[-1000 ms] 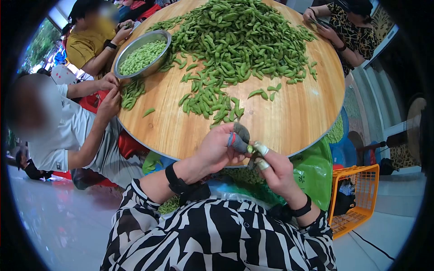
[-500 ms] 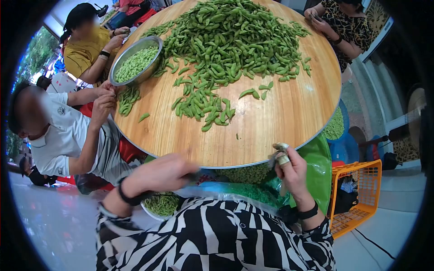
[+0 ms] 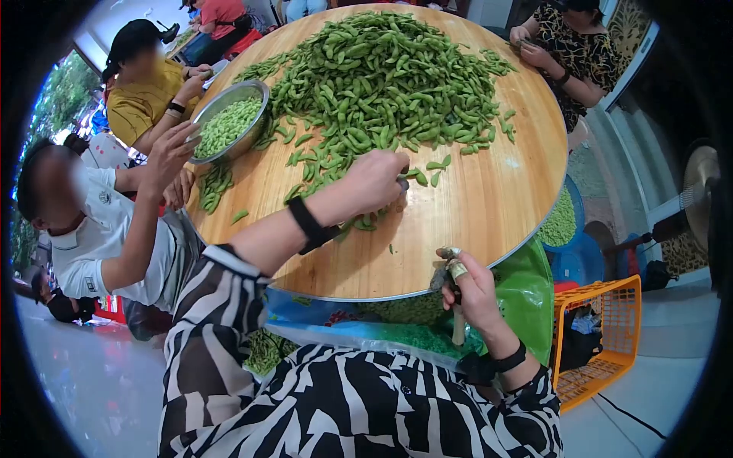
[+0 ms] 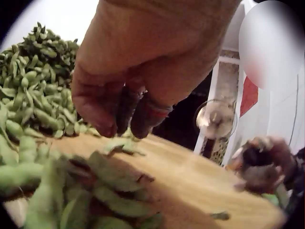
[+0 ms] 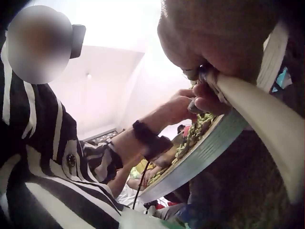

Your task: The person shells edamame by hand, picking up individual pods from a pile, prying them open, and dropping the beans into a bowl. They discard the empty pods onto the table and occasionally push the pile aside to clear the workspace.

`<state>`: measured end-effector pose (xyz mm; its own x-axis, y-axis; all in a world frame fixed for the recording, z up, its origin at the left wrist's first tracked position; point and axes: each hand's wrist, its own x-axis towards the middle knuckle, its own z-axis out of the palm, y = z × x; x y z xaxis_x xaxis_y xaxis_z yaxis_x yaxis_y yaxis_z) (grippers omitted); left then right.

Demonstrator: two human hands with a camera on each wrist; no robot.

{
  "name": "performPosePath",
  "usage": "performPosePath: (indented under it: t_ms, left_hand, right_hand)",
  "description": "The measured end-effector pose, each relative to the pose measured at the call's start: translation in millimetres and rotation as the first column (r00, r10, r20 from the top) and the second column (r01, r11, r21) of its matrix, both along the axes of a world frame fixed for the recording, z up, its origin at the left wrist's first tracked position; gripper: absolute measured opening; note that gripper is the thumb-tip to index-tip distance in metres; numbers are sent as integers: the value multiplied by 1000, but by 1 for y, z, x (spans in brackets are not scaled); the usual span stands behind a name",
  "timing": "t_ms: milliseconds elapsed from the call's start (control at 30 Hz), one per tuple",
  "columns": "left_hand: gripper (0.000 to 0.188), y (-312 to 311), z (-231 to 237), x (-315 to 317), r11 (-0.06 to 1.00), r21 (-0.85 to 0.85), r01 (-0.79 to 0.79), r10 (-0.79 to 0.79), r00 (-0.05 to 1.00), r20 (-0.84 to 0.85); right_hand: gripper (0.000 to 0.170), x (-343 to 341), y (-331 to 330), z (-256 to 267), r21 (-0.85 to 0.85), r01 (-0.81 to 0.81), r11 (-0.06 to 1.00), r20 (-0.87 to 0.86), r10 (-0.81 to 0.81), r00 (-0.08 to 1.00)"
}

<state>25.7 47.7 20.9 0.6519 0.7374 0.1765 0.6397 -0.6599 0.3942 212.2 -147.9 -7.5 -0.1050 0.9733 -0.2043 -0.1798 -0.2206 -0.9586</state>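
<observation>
In the head view my left hand [image 3: 374, 182] reaches over the wooden table to the near fringe of the heap of green edamame pods [image 3: 389, 84]. Its fingertips bend down right beside a loose pod [image 3: 416, 175]. The left wrist view shows grey covers on two of its fingers [image 4: 151, 114], with nothing visible between them. My right hand [image 3: 475, 290] stays by the table's near edge, its fingers curled round a long, pale, handle-like piece [image 5: 264, 126]. This piece points down out of the hand; its other end is hidden in the fingers, which carry worn wrappings.
A steel bowl [image 3: 263, 114] of shelled beans stands at the table's left. People sit at the left and far right. Beside the round table [image 3: 466, 206] are a blue tub [image 3: 576, 248], an orange crate [image 3: 565, 359] and a green bag [image 3: 527, 282]. Shelled beans lie below the table's edge.
The hands were together at a pod, then parted. My left hand drew back towards my body, then swung forward over the table to the pods. My right hand moved right and stays near the edge.
</observation>
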Motion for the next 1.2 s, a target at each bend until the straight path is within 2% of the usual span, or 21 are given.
performPosePath:
  t_ms: [67, 133, 200, 233, 267, 300, 333, 400, 433, 500, 533, 600, 633, 667, 733, 800, 967, 1067, 1133, 1167, 1200]
  left_hand:
    - [17, 7, -19, 7, 999, 40, -14, 14, 1000, 19]
    - [19, 8, -18, 9, 996, 82, -27, 24, 999, 39]
    - [17, 4, -12, 1, 996, -89, 31, -27, 998, 54]
    - [17, -8, 4, 1, 995, -92, 38, -34, 998, 52]
    - [16, -28, 27, 1, 862, -507, 1, 106, 978, 181]
    - [14, -45, 38, -1, 564, -825, 34, 286, 929, 234]
    - [14, -56, 35, -3, 564, -825, 38, 283, 930, 236]
    - [14, -78, 28, -8, 528, -795, 299, 254, 838, 483]
    - [14, -87, 26, -10, 524, -797, 301, 256, 836, 485]
    - [16, -103, 25, -13, 424, -847, 322, 319, 822, 472]
    - [16, -108, 23, -14, 421, -848, 322, 324, 820, 472]
    - [19, -114, 20, -14, 464, -817, 341, 364, 768, 527]
    - [22, -116, 21, -15, 452, -824, 342, 383, 760, 526]
    - [22, -117, 19, -17, 452, -823, 343, 385, 758, 527]
    - [22, -117, 10, -20, 545, -757, 362, 325, 740, 588]
    - [21, -117, 9, -23, 563, -740, 368, 318, 730, 605]
    - [20, -120, 4, -28, 629, -676, 385, 291, 689, 664]
    - [20, -121, 1, -27, 660, -636, 401, 305, 630, 714]
    - [23, -117, 2, -32, 463, -773, 434, 417, 663, 622]
    - [23, -116, 1, -34, 463, -773, 435, 417, 662, 623]
    - [23, -114, -1, -36, 263, -784, 563, 493, 620, 611]
  right_hand:
    - [35, -2, -1, 1, -1, 50, 999, -7, -50, 999]
    - [35, 2, -1, 5, 13, 30, 999, 12, -31, 999]
    - [36, 4, -2, 9, 21, 14, 1000, 27, -15, 1000]
    - [37, 4, -1, 11, 48, 23, 999, 7, -23, 1000]
    - [37, 4, 0, 13, 73, 31, 997, -13, -30, 999]
    - [37, 3, 1, 17, 70, 34, 997, -11, -33, 999]
    - [38, 1, 3, 24, 62, 28, 998, -75, -23, 997]
    - [40, -4, 4, 28, 49, 22, 999, -134, -15, 991]
    - [41, -8, 3, 28, 49, 4, 999, -174, 5, 985]
    - [43, -11, 1, 27, 78, -57, 995, -232, 74, 970]
    - [43, -12, -1, 28, 73, -61, 995, -230, 76, 970]
    - [43, -15, -3, 31, 95, -120, 988, -209, 137, 968]
    - [43, -16, -3, 31, 94, -123, 988, -207, 140, 968]
    - [43, -18, -3, 30, 97, -115, 989, -191, 132, 973]
    - [44, -24, -6, 30, 97, -108, 989, -175, 123, 977]
    - [43, -29, -8, 32, 134, -78, 988, -94, 91, 991]
    - [39, -35, -7, 31, 152, -33, 988, -60, 43, 997]
    - [38, -35, -5, 32, 146, -14, 989, -49, 22, 999]
    - [37, -34, -5, 33, 133, -12, 991, -51, 18, 999]
    - [36, -32, -5, 34, 97, -27, 995, -122, 39, 992]
    - [36, -31, -6, 35, 63, -45, 997, -193, 56, 980]
